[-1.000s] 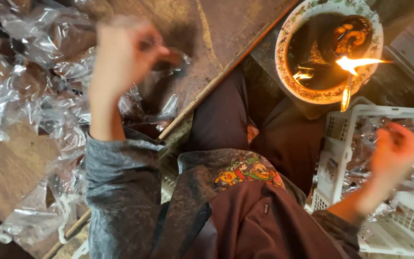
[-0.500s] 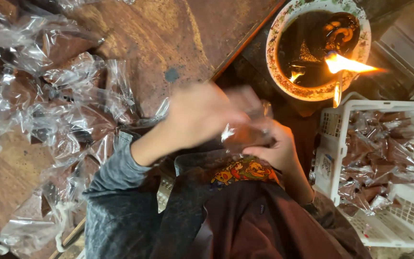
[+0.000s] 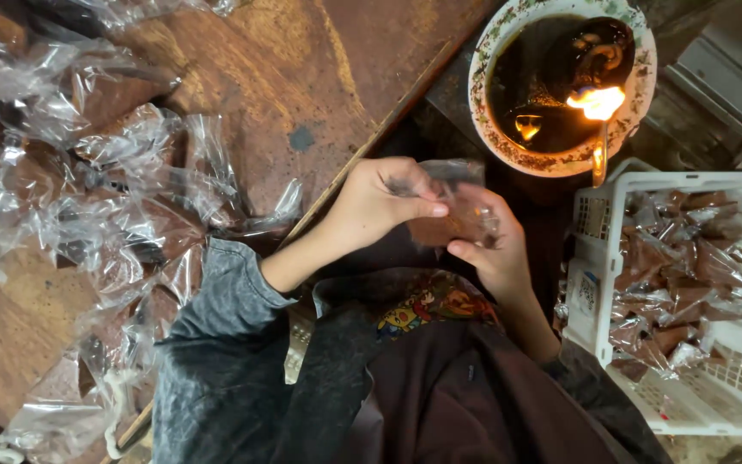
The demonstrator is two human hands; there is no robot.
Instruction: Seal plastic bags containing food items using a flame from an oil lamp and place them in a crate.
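My left hand (image 3: 380, 206) and my right hand (image 3: 493, 245) meet in front of my chest. Both pinch one small clear plastic packet (image 3: 455, 222) with a brown filling. The left fingers grip its upper left edge, the right fingers hold it from below and from the right. The packet hangs just off the table's edge, below a bowl with a burning flame (image 3: 596, 101).
A wooden table (image 3: 302, 77) on the left carries many clear packets of brown filling (image 3: 105, 198). A round bowl (image 3: 560, 82) of dark liquid sits at the top right. A white plastic basket (image 3: 689, 301) at the right holds several sealed packets.
My left hand came down from the table with a packet, and my right hand left the basket. Both now hold the packet together in front of me.
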